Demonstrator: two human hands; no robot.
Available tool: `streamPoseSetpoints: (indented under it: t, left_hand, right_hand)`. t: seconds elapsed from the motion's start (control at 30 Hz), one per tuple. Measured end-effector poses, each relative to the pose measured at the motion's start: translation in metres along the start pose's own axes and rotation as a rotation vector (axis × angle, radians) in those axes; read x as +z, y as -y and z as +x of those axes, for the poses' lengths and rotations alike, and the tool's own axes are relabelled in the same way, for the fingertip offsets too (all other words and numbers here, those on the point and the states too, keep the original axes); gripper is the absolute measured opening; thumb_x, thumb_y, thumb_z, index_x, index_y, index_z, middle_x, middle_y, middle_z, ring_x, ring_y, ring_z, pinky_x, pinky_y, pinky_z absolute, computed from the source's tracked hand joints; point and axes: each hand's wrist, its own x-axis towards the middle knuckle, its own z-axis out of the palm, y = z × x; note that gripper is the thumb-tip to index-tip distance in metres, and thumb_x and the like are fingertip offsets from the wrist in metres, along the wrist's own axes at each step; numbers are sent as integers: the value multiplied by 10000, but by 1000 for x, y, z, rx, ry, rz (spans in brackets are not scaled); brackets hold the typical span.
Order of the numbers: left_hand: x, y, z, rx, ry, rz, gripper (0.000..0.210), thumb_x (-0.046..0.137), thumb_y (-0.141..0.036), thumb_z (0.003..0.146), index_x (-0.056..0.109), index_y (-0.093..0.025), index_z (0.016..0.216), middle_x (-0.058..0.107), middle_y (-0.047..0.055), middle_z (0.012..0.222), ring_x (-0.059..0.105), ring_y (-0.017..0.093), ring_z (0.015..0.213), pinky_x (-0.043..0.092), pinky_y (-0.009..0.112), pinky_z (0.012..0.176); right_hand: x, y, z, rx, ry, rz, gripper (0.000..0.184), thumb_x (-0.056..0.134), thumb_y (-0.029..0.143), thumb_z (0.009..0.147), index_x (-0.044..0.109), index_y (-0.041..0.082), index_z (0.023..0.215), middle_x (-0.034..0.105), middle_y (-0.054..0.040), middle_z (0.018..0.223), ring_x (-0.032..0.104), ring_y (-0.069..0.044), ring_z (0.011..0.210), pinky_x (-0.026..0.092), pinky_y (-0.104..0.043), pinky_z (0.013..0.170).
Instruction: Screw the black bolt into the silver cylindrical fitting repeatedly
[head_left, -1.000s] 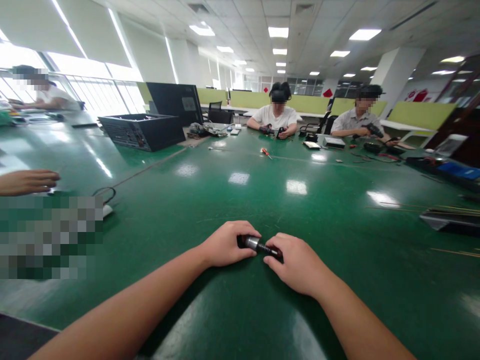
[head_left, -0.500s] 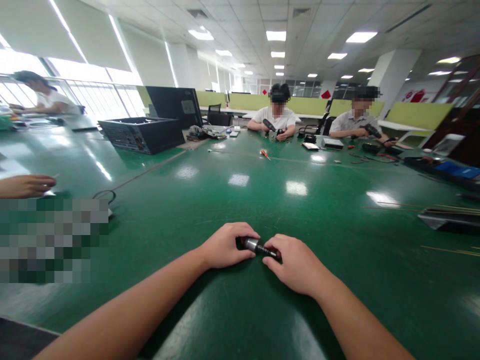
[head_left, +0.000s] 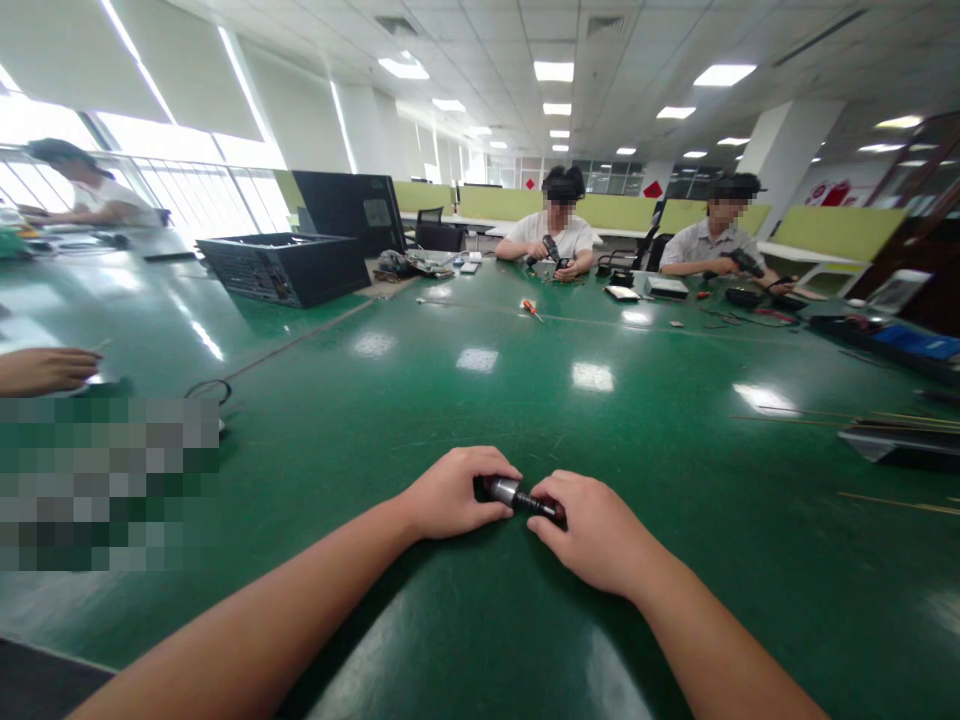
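Note:
A silver-and-black cylindrical part (head_left: pixel 504 490) lies low over the green tabletop, its thick shiny body toward my left side and a thinner dark ribbed shaft toward my right. Round the thick end curl the fingers and thumb of my left hand (head_left: pixel 463 492). My right hand (head_left: pixel 583 520) has its thumb and fingers closed about the thin shaft's dark end. Part of each end is hidden inside the hands, and I cannot make out its exact kind.
Ahead on the green table (head_left: pixel 420 400) lies an orange screwdriver (head_left: pixel 532 310). A black computer case (head_left: pixel 289 268) stands at the back left. Two people sit opposite with power drills. Another person's hand (head_left: pixel 49 371) is at the left edge; a dark tray (head_left: pixel 900 441) lies right.
My hands and the part stay almost in place. Across the table, a person has shifted the drill toward the thing in their other hand. The hand at the left edge has drawn slightly left.

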Motion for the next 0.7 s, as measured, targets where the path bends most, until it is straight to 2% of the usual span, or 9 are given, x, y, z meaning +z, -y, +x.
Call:
streamPoseSetpoints:
  t: [0.5, 0.7]
  left_hand:
    - [-2, -3, -2, 39, 85, 50, 305, 776, -299, 753, 717, -215, 1040, 693, 38, 895, 642, 191, 830, 474, 283, 777]
    - [0, -2, -4, 31, 53, 23, 282, 788, -309, 734, 727, -211, 991, 694, 37, 872, 646, 194, 813, 479, 279, 756]
  right_hand:
    - [4, -3, -1, 8, 1, 82, 96, 621, 258, 863, 695, 234, 917, 650, -5, 850, 585, -167, 778, 405, -277, 700]
    - [5, -5, -1, 15, 22, 99, 106, 609, 241, 866, 700, 226, 918, 638, -15, 820, 583, -166, 737, 418, -281, 675]
